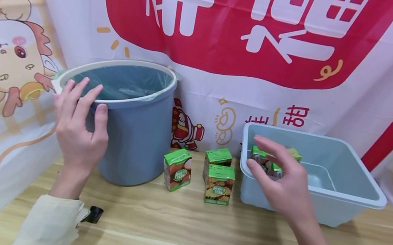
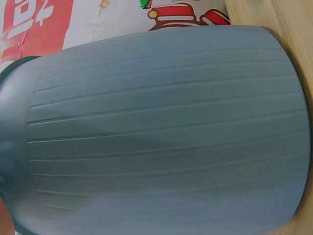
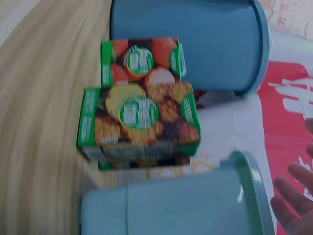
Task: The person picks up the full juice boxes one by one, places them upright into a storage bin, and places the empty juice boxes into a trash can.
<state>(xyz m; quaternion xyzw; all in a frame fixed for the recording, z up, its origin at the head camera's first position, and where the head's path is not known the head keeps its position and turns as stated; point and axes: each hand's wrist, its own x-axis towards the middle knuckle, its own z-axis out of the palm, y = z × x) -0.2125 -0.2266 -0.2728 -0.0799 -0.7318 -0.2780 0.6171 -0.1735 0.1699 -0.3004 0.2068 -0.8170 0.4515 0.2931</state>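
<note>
My left hand [image 1: 82,131] rests at the near left rim of a round blue trash bin [image 1: 134,139], its fingers extended over the edge. A thin clear liner covers the bin's white rim. In the left wrist view the ribbed bin wall [image 2: 166,127] fills most of the picture. My right hand [image 1: 285,185] hovers over the left end of a light blue plastic tub [image 1: 335,205], thumb and fingers spread apart with nothing between them. Several small green-topped cartons [image 1: 275,171] lie inside the tub, partly hidden by that hand.
Between bin and tub stand three small cartons on the wooden table [image 1: 166,227]: a red-pictured carton [image 1: 177,170], a brown-pictured carton [image 1: 219,186] and another carton [image 1: 218,155] behind it. A printed cloth [image 1: 212,62] hangs behind everything.
</note>
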